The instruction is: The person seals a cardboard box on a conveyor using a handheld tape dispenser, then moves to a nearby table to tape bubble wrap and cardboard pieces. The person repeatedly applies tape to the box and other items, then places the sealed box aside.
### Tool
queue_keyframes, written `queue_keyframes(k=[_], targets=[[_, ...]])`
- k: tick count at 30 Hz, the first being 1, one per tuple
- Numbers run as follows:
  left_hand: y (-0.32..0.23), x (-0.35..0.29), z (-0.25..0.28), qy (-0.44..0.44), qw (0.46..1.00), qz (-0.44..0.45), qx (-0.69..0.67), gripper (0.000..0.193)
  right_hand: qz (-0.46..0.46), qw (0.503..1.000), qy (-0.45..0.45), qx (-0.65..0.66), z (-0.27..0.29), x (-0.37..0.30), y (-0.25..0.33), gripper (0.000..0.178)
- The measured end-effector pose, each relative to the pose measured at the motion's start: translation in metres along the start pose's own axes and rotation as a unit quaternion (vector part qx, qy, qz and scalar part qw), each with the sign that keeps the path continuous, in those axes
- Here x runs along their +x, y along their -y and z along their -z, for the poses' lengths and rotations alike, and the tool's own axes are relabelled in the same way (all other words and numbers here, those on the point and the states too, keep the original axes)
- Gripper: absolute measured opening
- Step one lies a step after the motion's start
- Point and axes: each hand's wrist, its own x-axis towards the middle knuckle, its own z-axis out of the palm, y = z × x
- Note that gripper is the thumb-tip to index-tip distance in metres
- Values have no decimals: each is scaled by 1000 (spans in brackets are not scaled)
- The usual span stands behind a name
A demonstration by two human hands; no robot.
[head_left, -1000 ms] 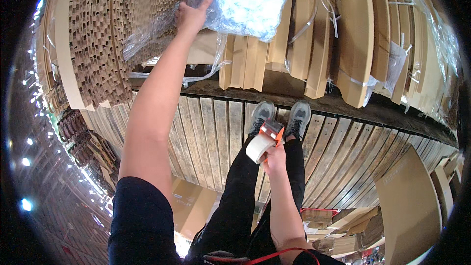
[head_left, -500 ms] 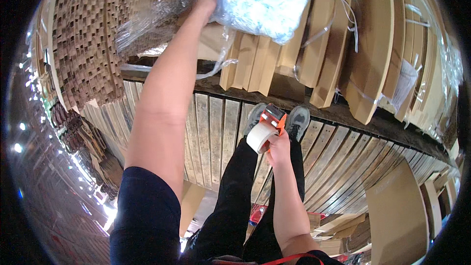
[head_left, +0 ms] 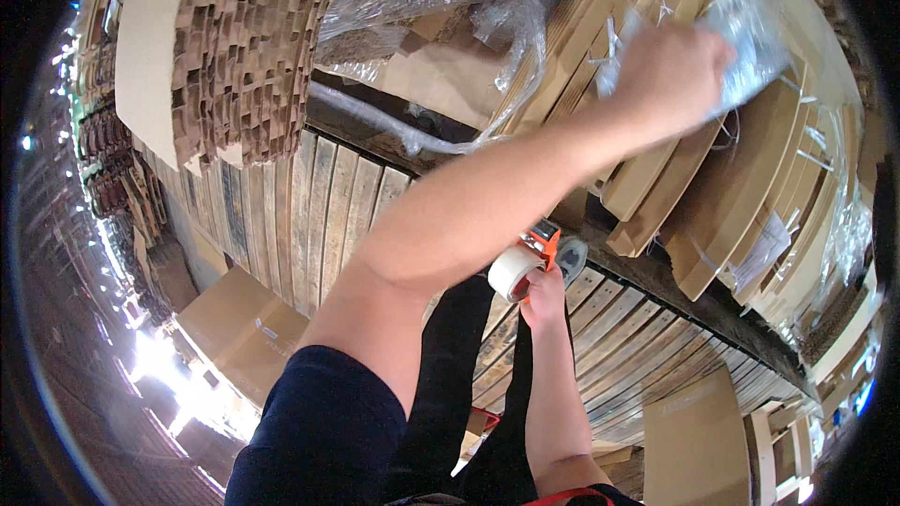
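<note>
My left arm reaches across to the upper right, and my left hand (head_left: 675, 75) is closed, smeared by motion, over the bundled cardboard. Crumpled clear plastic film (head_left: 755, 47) trails from it, also blurred; the fingertips are partly hidden. Lower down, in front of my legs, my right hand (head_left: 545, 298) grips an orange tape dispenser (head_left: 549, 245) loaded with a wide whitish roll of tape (head_left: 514, 272).
Stacked flat cardboard (head_left: 694, 215) tied with white straps lies ahead on the right. Brown cut-edge cardboard (head_left: 248, 56) stands at the left, beside loose clear wrap (head_left: 403, 5). A slatted wooden floor (head_left: 328, 197) runs below, with cardboard boxes (head_left: 239, 328) at the left.
My left hand has swung from the upper middle to the right, with clear film in it. The view has shifted; my right hand still holds the tape dispenser near my feet.
</note>
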Motion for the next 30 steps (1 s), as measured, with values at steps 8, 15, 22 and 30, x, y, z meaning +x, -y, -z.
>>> queue_keyframes(k=[8,15,22,30], targets=[[-43,-20,86,-145,952,-1,-269,29,9,999,-1,-32,-4,5,10,61],[-34,-8,113,-239,885,228,-327,24,9,1000,-8,-8,-25,3,27,55],[37,38,174,-258,830,223,-441,36,46,997,-64,15,-3,-4,28,59],[165,13,98,-241,891,372,95,59,39,999,-25,-3,-22,-6,19,52]])
